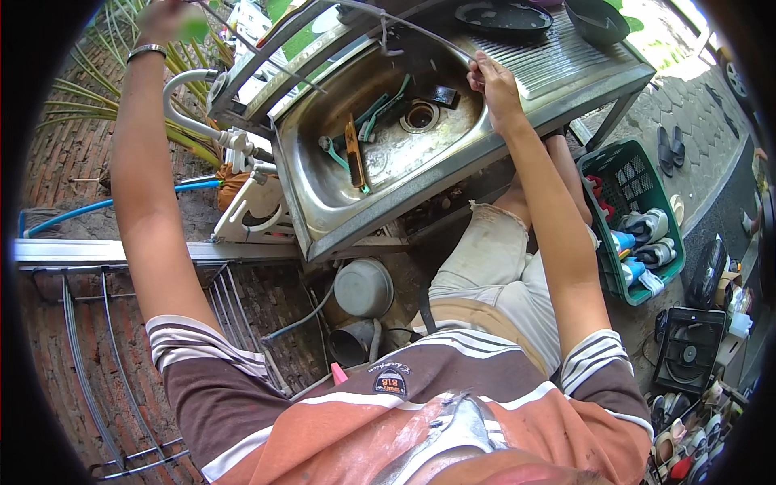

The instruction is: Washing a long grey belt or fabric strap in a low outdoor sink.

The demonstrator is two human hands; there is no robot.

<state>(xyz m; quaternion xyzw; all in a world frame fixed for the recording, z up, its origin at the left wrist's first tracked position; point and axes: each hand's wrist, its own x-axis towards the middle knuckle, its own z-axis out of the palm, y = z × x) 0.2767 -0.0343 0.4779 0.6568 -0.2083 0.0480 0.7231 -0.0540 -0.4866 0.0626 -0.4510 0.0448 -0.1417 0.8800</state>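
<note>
My right hand (495,85), above the right side of the metal sink (311,198), is closed in a pinch on a thin pale cord (428,35) that looks like a shoelace. The cord runs up and left past a dangling knot toward the top edge. My left hand (166,23) is raised at the top left, partly cut off and blurred, so its fingers cannot be read. Another thin strand slants down from near it over the sink. In the basin lie a brown-backed brush (353,152), several teal-handled brushes (377,111) and a dark block (444,97), near the round drain (419,118).
Dark pans (504,19) rest on the ribbed drainboard (558,61). A white tap (236,141) stands left of the sink. A green basket (677,263) with shoes is at the right, a grey bucket (364,288) below, and a wire rack (113,364) at lower left.
</note>
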